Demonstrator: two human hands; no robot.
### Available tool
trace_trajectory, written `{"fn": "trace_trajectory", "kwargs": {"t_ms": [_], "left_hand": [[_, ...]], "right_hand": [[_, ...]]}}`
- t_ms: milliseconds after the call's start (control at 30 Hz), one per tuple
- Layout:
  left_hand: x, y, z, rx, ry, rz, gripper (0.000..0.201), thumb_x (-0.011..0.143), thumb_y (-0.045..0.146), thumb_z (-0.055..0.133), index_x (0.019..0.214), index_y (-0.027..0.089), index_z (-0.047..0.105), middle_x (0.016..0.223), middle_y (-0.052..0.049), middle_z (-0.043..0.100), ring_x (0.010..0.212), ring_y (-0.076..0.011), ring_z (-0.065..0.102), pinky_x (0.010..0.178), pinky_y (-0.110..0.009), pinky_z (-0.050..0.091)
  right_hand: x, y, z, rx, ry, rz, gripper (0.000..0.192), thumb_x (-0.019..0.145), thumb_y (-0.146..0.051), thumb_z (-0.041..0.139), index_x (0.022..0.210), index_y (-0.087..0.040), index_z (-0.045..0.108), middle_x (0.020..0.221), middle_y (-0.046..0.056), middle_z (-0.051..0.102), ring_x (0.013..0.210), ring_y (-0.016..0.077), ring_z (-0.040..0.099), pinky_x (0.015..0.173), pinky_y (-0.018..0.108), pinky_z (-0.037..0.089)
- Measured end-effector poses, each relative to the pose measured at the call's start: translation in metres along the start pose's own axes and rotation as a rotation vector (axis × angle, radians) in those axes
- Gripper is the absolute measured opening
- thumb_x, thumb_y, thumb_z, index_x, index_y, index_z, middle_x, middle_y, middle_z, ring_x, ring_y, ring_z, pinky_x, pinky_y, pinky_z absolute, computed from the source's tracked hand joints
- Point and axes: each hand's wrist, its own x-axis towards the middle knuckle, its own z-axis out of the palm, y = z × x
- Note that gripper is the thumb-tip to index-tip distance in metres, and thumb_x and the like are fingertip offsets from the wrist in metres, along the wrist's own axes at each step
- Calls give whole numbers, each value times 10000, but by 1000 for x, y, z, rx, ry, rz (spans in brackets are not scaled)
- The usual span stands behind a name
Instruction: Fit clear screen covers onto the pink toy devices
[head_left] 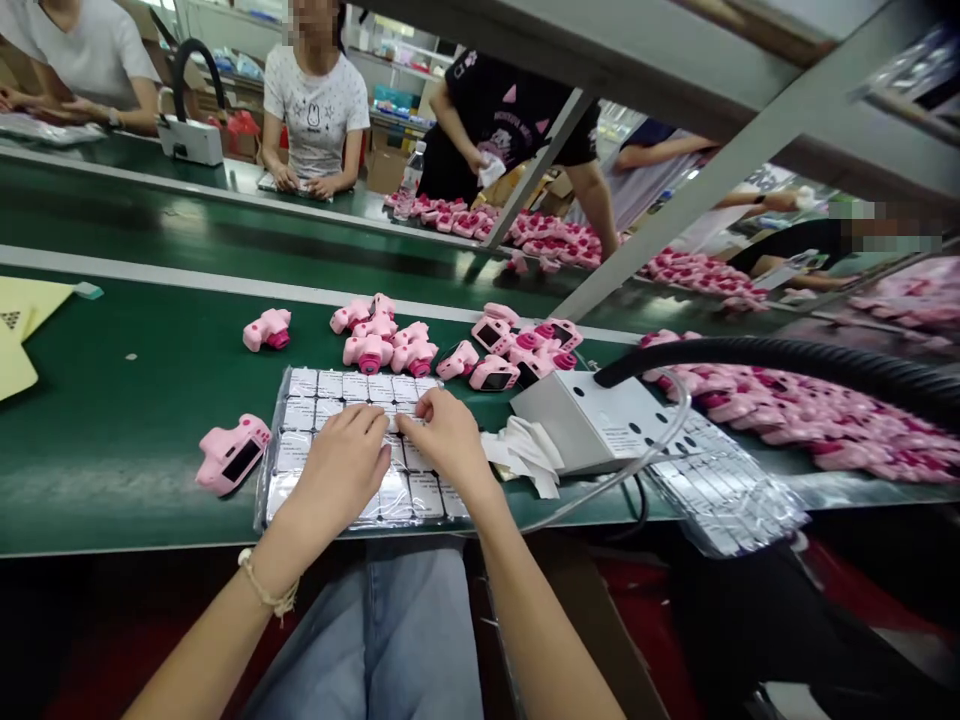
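Observation:
A clear plastic tray [289, 450] of white rectangular pieces with small print lies in front of me at the table edge. My left hand [346, 452] rests over its middle, fingers lying forward on the pieces and thumb apart. Close beside it, my right hand [444, 432] has bent fingers and the thumb drawn in at the pieces; whatever is between its fingertips is hidden. A pink toy camera [231, 455] lies left of the tray, its dark screen showing. Behind the tray sits a group of pink toy cameras [368, 352], some with dark pink lenses facing me.
Right of the tray stand a grey box [581, 420] with a black hose [787, 355] and crumpled white tissue [525, 450]. Another wrapped tray [731, 485] overhangs the edge. Many pink cameras [832, 415] are piled beyond. A slanted metal post [675, 225] rises ahead; co-workers sit opposite.

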Motion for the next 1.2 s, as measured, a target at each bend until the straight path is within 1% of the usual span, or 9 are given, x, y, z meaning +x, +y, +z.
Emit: {"fn": "trace_trajectory", "kwargs": {"t_ms": [167,400,467,600,667,767,900,1033,1200], "left_hand": [[-8,-10,-1,-59,-25,-41,250,1049,175,608,1261,166,739,1418,-164,768,1363,-355,669,1128,-563,581],[-4,-3,-6,-235,75,-144,264,1023,207,658,1256,175,779,1375,-157,809,1310,-350,742,1136,-567,610],[-6,13,-13,-356,130,-225,363,1056,312,667,1376,162,753,1408,-168,805,1282,-351,779,1113,-548,644],[-24,58,-28,-1093,142,-455,656,893,421,903,1480,187,725,1456,-141,796,1303,-366,793,1123,-497,673],[-39,75,-32,-1314,167,-547,700,800,354,980,1441,207,738,1400,-123,827,1331,-357,780,1145,-466,665],[-64,86,-31,-1269,241,-551,559,853,283,942,1372,242,739,1375,-89,843,1327,-298,787,1123,-375,672],[-89,82,-31,-832,308,-209,430,1009,256,806,1431,246,725,1401,-67,833,1260,-217,820,1119,-267,643],[-103,78,-43,-407,298,184,442,1074,192,723,1512,174,664,1442,-116,808,1321,-195,787,1203,-251,565],[-118,79,-54,-293,172,319,485,1082,135,691,1560,151,613,1528,-135,748,1456,-185,694,1299,-278,461]], "right_hand": [[3,-5,-6,-44,49,-4,206,814,-310,728,706,-231,571,819,77,695,783,253,654,684,331,364],[-12,32,-68,36,305,4,229,900,-275,601,704,-213,702,672,57,759,676,239,723,665,330,517],[-41,33,-71,65,488,-129,235,989,-279,586,867,-201,771,837,77,835,777,247,785,757,349,599],[-107,11,-49,129,700,-606,189,1025,-74,674,1088,-210,790,1067,80,868,954,219,835,924,337,655],[-133,0,-37,200,668,-640,290,995,15,689,1159,-203,786,1102,77,863,976,200,838,945,305,664],[-160,-6,-32,323,590,-559,356,993,29,680,1241,-204,785,1192,79,850,1054,199,836,1007,287,662],[-182,-5,-45,625,329,-385,297,1064,-119,630,1278,-260,779,1334,77,789,1216,210,779,1016,286,652],[-192,-7,-63,940,113,-119,97,1034,-349,748,1043,-254,761,1028,27,720,914,168,702,762,233,596],[-195,0,-67,1304,-280,55,339,1017,-484,794,880,-195,681,808,-19,581,732,121,499,666,240,415]]}}
